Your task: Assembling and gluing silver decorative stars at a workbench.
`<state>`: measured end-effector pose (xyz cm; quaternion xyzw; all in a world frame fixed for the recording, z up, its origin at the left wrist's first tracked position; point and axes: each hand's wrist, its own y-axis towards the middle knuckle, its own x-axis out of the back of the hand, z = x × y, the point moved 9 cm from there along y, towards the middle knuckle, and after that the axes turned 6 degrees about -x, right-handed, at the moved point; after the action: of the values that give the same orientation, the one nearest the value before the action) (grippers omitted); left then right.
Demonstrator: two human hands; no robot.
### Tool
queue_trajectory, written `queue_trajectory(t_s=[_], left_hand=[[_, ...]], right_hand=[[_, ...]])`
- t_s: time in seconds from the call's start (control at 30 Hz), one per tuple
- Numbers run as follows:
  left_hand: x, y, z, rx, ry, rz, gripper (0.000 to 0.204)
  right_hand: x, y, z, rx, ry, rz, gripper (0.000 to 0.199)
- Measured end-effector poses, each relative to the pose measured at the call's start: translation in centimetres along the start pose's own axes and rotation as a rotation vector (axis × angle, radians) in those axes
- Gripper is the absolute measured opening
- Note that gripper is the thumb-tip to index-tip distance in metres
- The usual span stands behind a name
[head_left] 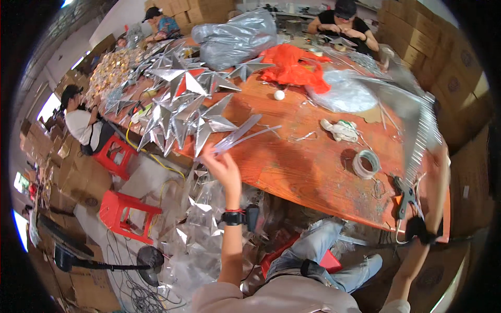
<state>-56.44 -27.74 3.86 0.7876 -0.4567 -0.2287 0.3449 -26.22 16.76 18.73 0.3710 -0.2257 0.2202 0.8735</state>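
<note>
The right hand is smeared by motion blur, as is the silver foil sheet it holds, so its fingers and grip cannot be made out. The left hand's fingertips are hidden behind the silver strips. The far workers' handiwork is too small to tell.

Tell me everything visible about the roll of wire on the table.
The roll of wire is a small coil of thin, pale grey, metal-looking strand wound into a ring with an open centre. It lies flat on the worn orange wooden table, near its front edge, casting a dark shadow to its left. Neither hand touches it. Pliers lie just beyond it toward the edge, and a crumpled white glove lies farther back.
</note>
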Motion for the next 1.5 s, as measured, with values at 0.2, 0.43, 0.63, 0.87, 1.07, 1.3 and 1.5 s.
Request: queue_trajectory(t_s=[0.2, 0.43, 0.63, 0.87, 1.07, 1.3, 1.5], left_hand=[[-4.0, -0.4, -4.0, -0.11, 0.006, 0.231, 0.027], [-12.7, -10.0, -11.3, -0.022, -0.299, 0.71, 0.024], [-16.1, -16.8, -19.1, 0.093, -0.578, 1.023, 0.025], [-16.1, -16.5, -17.7, 0.137, -0.567, 1.03, 0.023], [-13.8, -13.0, -12.2, 0.247, -0.48, 0.913, 0.019], [-7.8, -6.3, -4.2, -0.042, -0.059, 0.572, 0.018], [-8.7, -7.4, -5.6, -0.11, 0.249, 0.587, 0.01]], right_hand=[[21.7, -25.1, -8.2, -0.443, -0.12, -0.719, 0.042], [28.7, -55.4, 0.6, -0.745, -0.541, -1.795, 0.04], [29.2, -72.4, 9.3, -0.487, -0.332, -2.246, 0.043], [29.8, -70.0, 1.5, -0.853, -0.278, -1.947, 0.035], [26.7, -47.7, -8.6, -0.863, -0.272, -1.24, 0.024], [-1.6, -16.5, -0.4, -0.372, 0.178, 0.165, 0.007], [-19.2, -0.3, 16.9, 0.466, 0.228, 0.386, 0.014]])
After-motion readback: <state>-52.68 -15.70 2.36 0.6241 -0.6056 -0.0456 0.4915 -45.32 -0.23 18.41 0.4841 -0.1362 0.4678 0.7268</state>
